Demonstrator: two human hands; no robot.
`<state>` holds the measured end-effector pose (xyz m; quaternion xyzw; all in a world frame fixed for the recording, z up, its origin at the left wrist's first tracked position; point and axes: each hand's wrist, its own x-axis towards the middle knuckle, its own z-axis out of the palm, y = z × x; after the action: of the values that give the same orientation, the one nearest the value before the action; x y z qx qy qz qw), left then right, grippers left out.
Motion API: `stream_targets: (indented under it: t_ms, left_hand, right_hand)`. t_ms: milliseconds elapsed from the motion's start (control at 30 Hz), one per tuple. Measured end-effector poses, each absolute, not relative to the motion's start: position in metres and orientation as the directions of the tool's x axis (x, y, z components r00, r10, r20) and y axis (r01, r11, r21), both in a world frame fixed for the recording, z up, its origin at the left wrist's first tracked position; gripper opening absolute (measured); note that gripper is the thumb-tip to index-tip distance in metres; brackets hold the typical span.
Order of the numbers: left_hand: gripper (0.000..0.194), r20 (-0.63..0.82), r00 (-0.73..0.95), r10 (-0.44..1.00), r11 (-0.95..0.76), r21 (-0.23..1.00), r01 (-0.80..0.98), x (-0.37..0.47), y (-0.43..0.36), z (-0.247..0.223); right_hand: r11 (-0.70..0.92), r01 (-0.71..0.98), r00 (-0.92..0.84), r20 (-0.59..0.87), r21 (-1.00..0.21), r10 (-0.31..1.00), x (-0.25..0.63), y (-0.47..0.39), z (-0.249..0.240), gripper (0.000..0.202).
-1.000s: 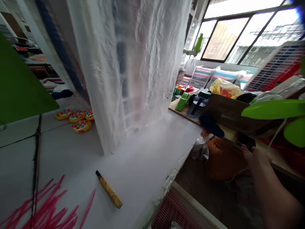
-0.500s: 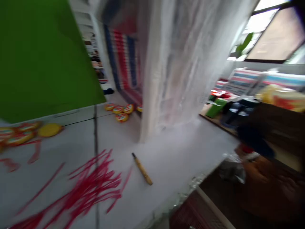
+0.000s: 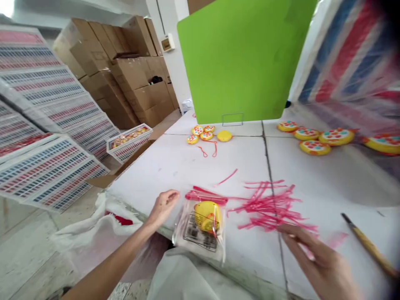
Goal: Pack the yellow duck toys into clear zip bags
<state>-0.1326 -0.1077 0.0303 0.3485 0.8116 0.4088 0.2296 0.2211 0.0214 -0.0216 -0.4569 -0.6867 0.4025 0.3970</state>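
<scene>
A clear zip bag (image 3: 184,243) with a pink closure strip and black print rests at the table's near edge, partly over my lap. A yellow chick-shaped toy (image 3: 206,216) shows inside it. Left of the bag, my left hand (image 3: 164,205) hovers with fingers loosely curled, a gap to the thumb and nothing visible in it. My right hand (image 3: 320,256) is at the near side of a loose pile of pink strips (image 3: 265,204). Its thumb and forefinger come together on the strips; how many they hold is hidden.
A wooden-handled tool (image 3: 368,246) lies at the right. Yellow toys with coloured dots (image 3: 315,147) sit farther back, below a green board (image 3: 246,62). Left of the white table (image 3: 150,179) are a white sack (image 3: 84,233), stacked baskets (image 3: 50,175) and cartons (image 3: 150,100).
My view has swung left from the plastic-covered stack and window. Both hands and the bagged toy have come into view; my right hand is now at the pink strips.
</scene>
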Motion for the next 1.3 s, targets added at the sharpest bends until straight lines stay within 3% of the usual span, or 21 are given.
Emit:
stream_targets:
  t_ms: [133, 267, 367, 500, 733, 867, 967, 1167, 1300]
  left_hand:
    - [0.032, -0.130, -0.594, 0.794, 0.393, 0.855, 0.339, -0.128, -0.112, 0.021]
    - [0.032, -0.172, -0.527, 0.832, 0.365, 0.885, 0.287, -0.129, -0.093, 0.012]
    - [0.020, -0.206, -0.464, 0.861, 0.347, 0.906, 0.241, -0.132, -0.079, 0.006]
    - [0.015, -0.280, -0.370, 0.886, 0.338, 0.935, 0.103, -0.133, -0.071, -0.002]
    - [0.020, -0.343, -0.342, 0.875, 0.326, 0.939, -0.109, -0.123, -0.080, -0.009]
    - [0.021, -0.362, -0.348, 0.865, 0.281, 0.924, -0.260, -0.118, -0.086, -0.007]
    - [0.019, -0.378, -0.334, 0.863, 0.254, 0.898, -0.360, -0.120, -0.087, -0.006]
    - [0.017, -0.351, -0.216, 0.911, 0.260, 0.896, -0.361, -0.129, -0.082, 0.001]
    - [0.021, -0.288, -0.228, 0.930, 0.247, 0.950, -0.191, -0.129, -0.079, 0.006]
  right_hand:
    - [0.619, 0.270, -0.595, 0.378, -0.737, 0.709, 0.135, 0.011, -0.003, 0.020]
    - [0.711, 0.266, -0.768, 0.302, -0.652, 0.564, 0.084, 0.011, 0.011, 0.019]
    - [0.742, 0.268, -0.841, 0.226, -0.615, 0.492, 0.055, 0.013, 0.015, 0.014]
    - [0.731, 0.315, -0.872, 0.119, -0.606, 0.475, 0.031, 0.015, 0.011, 0.005]
    - [0.658, 0.364, -0.892, -0.044, -0.659, 0.449, 0.025, 0.012, 0.010, 0.018]
    - [0.601, 0.376, -0.871, -0.048, -0.705, 0.489, 0.025, 0.010, 0.011, 0.014]
    - [0.629, 0.383, -0.840, 0.029, -0.676, 0.542, 0.018, 0.011, 0.010, 0.016]
    - [0.709, 0.381, -0.848, 0.082, -0.594, 0.524, 0.002, 0.006, 0.014, 0.016]
    - [0.765, 0.411, -0.864, 0.056, -0.495, 0.501, -0.004, 0.001, 0.020, 0.014]
